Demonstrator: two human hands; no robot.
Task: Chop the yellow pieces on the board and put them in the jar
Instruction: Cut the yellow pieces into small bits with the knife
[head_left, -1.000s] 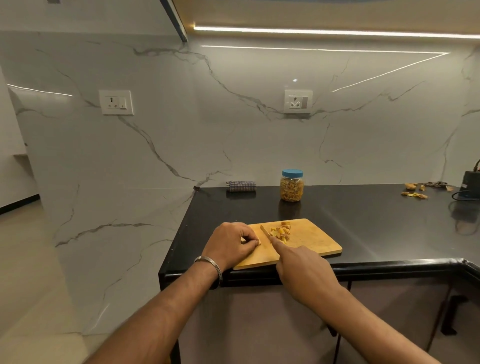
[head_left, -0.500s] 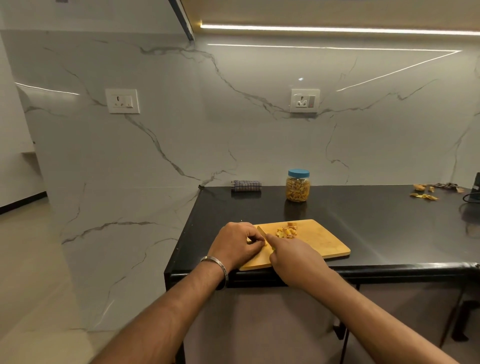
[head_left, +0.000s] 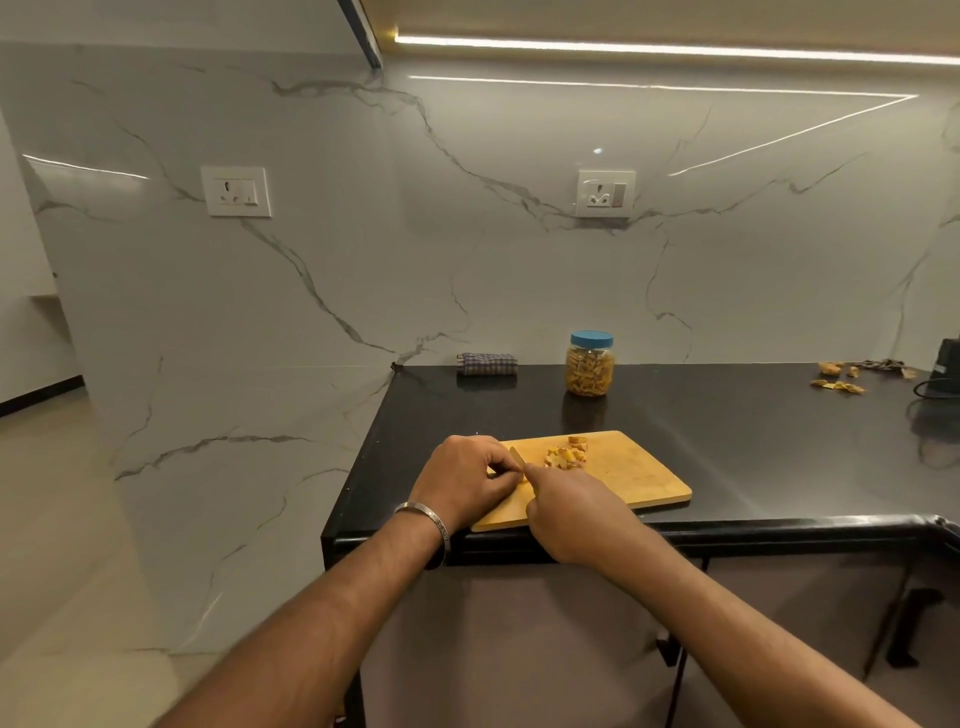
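The left hand (head_left: 470, 480), with a plain metal bangle (head_left: 427, 522) at the wrist, rests curled on the near left part of the rectangular pale wooden chopping board (head_left: 631, 475), its fingertips pinched tightly around a small yellow piece (head_left: 492, 472) that is mostly hidden under them. Touching those fingertips from the right, the right hand (head_left: 574, 512) is closed around the handle of a small knife (head_left: 518, 458); only the narrow blade shows, slanting up and away from the index finger, just beside the left knuckles.

Just beyond the blade tip, slightly to the right, a loose heap of chopped yellow pieces (head_left: 566, 457) lies on the board. Well beyond both hands, towards the marble wall, stands the clear plastic jar with a blue screw lid (head_left: 590, 364), upright on the glossy black stone counter (head_left: 753, 441), lid on and already holding yellow strips. Left of the jar, against the wall, lies a folded checked cloth (head_left: 487, 364). Far to the right of the grip, near the back edge, a few yellow-brown scraps (head_left: 839, 386) are scattered on the counter.
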